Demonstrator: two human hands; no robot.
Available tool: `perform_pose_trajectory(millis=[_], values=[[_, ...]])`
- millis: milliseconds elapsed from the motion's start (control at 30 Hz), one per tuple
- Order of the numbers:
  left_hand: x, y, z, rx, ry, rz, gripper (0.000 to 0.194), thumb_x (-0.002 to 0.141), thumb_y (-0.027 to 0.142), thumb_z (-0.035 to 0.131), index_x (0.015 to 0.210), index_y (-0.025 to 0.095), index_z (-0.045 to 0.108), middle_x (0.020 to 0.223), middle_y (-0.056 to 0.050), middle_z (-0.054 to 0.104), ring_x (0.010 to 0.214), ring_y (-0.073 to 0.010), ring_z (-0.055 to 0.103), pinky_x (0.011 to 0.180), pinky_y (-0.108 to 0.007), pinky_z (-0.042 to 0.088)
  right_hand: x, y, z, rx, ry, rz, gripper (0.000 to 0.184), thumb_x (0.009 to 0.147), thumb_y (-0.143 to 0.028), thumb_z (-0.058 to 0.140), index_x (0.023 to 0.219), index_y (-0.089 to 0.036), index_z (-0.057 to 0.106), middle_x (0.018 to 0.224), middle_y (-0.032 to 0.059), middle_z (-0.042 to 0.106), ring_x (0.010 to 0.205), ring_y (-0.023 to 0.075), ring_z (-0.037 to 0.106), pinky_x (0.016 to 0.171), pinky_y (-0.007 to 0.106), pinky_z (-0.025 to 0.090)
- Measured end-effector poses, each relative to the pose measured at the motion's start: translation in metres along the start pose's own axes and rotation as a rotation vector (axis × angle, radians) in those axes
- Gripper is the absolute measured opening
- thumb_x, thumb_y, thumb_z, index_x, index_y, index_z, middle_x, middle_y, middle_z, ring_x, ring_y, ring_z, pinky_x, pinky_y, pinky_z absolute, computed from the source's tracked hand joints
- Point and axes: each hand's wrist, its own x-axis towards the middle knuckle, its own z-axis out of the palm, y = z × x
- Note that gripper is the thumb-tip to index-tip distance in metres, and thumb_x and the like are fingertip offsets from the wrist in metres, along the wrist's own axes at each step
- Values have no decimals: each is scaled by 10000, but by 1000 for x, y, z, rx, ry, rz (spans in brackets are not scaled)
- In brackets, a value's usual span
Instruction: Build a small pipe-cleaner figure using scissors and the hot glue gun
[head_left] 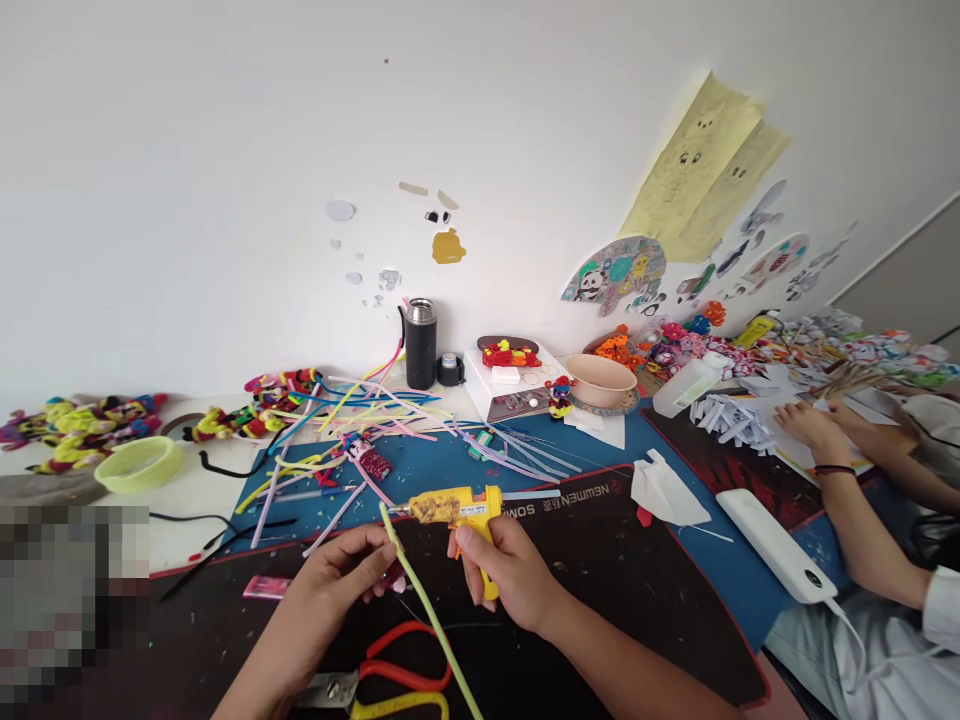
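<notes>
From my remote seat, the head camera looks down on a crowded bench (214, 487) against a white wall. My left hand (341, 570) is pinched narrow, thumb against forefinger, on a light green strip (431, 610), which slants from the fingertips down to the bottom edge of the view. Something dark red shows under those fingers, too hidden to name. My right hand (510, 575) is wrapped round the handle of a yellow glue gun (450, 506), its body level above a black mat (600, 590). The nozzle points left, right by the strip's upper end; I cannot tell whether they touch. A pale glue stick (530, 495) juts from the back.

Red-and-yellow scissors (401, 675) lie below the hands, partly behind the strip. Beyond the gun's nozzle, a small doll (367, 458) rests among coloured stems (360, 405). Further back stand a black flask (421, 345) and, to its right, a pink bowl (600, 375). At far right, a co-worker's hand (814, 430) rests near cut paper (731, 425).
</notes>
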Motion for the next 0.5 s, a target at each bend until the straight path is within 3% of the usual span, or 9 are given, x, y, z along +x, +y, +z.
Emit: perform_pose_trajectory(millis=[233,500], values=[[1,2,1,39,-19,-10,550,781,754,835,729,214,744,701,-8,623,668,-167,496,630,-275,439,0,-2,5,-42,52,54,765,817,-971,636,826,-206,612,457,-57,527,368,94,372,407,238,267],[0,-1,-1,73,-21,-22,567,764,780,827,754,217,764,709,-11,641,672,-173,517,638,-282,442,0,-6,6,-94,80,65,791,791,-1003,618,781,-213,601,448,-50,519,377,95,372,412,241,270]])
